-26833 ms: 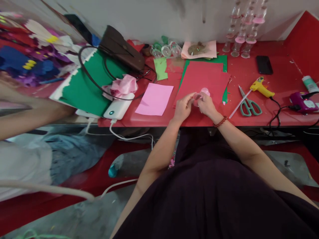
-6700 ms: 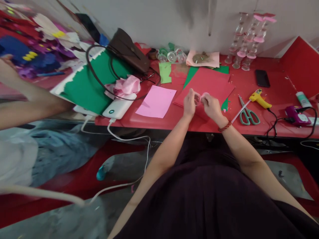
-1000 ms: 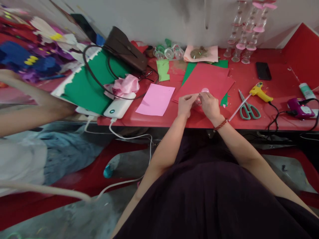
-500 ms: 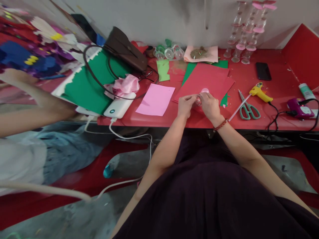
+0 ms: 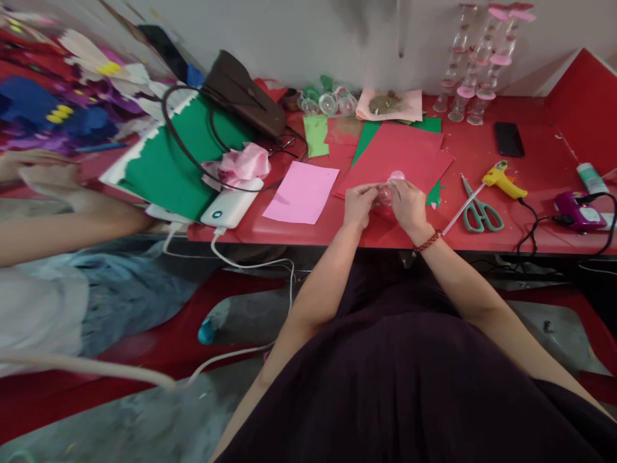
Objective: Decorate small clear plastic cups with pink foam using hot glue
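I see both hands together over the near edge of the red table (image 5: 482, 145). Left hand (image 5: 357, 204) and right hand (image 5: 409, 204) are each closed around one small clear plastic cup (image 5: 387, 191) with a pink piece at its top. The cup sits between the fingertips, just above the red paper stack (image 5: 400, 154). Most of the cup is covered by fingers, so I can't make out its shape or how the pink piece is attached. One bead bracelet (image 5: 427, 241) on the right wrist.

Counts outward:
- 1 pink sheet (image 5: 301, 191) left of the hands, flat.
- 1 pair of scissors (image 5: 477, 209) right of the hands, with 1 thin stick beside it.
- 1 yellow glue gun (image 5: 501, 179), cord running to the table edge.
- 1 purple device (image 5: 578, 211) far right, partly cut off.
- 1 black phone (image 5: 509, 138).
- 1 white power bank (image 5: 231, 204), cable hanging off the front.
- 1 brown bag (image 5: 243, 96) at the back, strap looped over green sheets (image 5: 168, 167).
- 1 crumpled pink wad (image 5: 243, 162).
- Stacked clear cups (image 5: 470, 71) against the wall: three columns I think, tops cut off, no firm count.
- Loose clear cups (image 5: 330, 101) at the back centre: blurred, about three.

A second person's arm (image 5: 67, 222) on the far left, hand blurred; can't tell what it touches.
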Action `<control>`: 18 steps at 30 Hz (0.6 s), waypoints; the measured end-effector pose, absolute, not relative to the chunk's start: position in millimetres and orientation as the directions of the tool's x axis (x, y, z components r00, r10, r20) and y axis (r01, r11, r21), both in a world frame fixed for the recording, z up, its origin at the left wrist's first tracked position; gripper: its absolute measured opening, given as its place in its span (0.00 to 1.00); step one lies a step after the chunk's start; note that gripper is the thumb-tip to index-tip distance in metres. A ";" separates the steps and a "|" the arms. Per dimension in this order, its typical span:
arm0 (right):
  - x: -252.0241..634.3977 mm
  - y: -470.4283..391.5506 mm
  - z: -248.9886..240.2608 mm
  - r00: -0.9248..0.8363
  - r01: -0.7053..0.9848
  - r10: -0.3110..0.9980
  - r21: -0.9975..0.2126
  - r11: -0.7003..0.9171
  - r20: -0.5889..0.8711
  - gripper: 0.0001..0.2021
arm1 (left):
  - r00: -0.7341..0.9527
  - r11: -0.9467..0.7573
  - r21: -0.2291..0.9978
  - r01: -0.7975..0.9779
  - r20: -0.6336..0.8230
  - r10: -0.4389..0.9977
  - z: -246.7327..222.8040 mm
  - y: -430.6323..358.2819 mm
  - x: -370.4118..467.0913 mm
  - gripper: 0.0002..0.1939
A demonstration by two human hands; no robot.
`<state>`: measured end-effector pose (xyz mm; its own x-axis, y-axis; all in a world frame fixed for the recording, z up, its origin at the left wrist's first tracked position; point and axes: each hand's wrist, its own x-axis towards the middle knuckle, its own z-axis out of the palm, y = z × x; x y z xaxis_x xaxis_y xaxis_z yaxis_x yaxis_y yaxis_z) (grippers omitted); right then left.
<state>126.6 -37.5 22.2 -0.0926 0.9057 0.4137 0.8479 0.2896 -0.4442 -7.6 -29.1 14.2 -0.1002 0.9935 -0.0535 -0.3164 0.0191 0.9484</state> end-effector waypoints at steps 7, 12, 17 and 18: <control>128.6 -34.0 16.4 -0.072 0.754 0.880 -0.552 0.357 0.470 0.14 | -0.242 -0.108 0.969 -0.224 0.052 0.969 5.4 -23.4 -8.4 0.08; 126.6 -39.1 22.3 -0.121 0.779 0.892 -0.516 0.357 0.436 0.15 | -0.244 -0.197 0.966 -0.167 0.153 0.958 7.3 -27.7 -9.3 0.06; 122.8 -46.5 34.4 -0.156 0.882 0.935 -0.381 0.276 0.318 0.19 | -0.163 -0.256 0.966 0.010 0.255 0.953 10.6 -32.9 -7.2 0.02; 121.7 -47.8 36.1 -0.165 0.898 0.940 -0.348 0.268 0.298 0.19 | -0.170 -0.254 0.967 0.023 0.254 0.952 10.3 -32.5 -7.1 0.02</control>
